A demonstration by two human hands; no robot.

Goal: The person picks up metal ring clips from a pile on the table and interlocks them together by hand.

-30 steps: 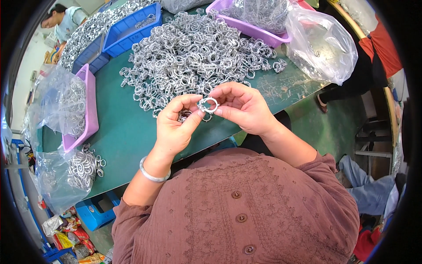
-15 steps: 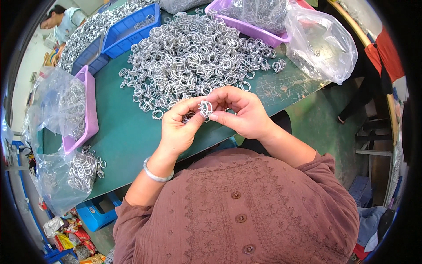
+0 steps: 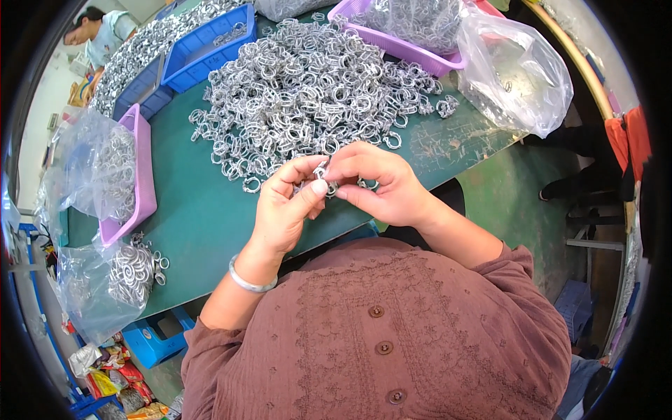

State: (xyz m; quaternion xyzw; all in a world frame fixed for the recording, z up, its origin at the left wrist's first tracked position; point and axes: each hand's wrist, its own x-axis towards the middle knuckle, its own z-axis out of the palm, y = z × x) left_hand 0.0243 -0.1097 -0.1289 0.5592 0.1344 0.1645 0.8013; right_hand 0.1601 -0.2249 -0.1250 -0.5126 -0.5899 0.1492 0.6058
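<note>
My left hand (image 3: 283, 206) and my right hand (image 3: 385, 183) meet above the near edge of the green table. Between their thumbs and fingertips is a small silvery metal ring (image 3: 320, 171) with knobbly parts, partly covered by the fingers. Another metal ring (image 3: 368, 183) shows under the curled fingers of my right hand. Both hands are closed in a pinch. Just beyond them spreads a big heap of similar metal rings (image 3: 301, 98), its nearest pieces close to my fingertips.
Blue bins (image 3: 208, 49) stand behind the heap at left. A purple basket (image 3: 145, 175) with bagged rings sits left, beside loose plain rings (image 3: 131, 269). Another purple basket (image 3: 402, 50) and a clear plastic bag (image 3: 518, 77) lie far right. A co-worker (image 3: 105, 38) is at upper left.
The ring between my hands has turned and is now more hidden by my fingers. A ring has come into view under my right fingers. At far right, a person's dark-clad legs have shifted.
</note>
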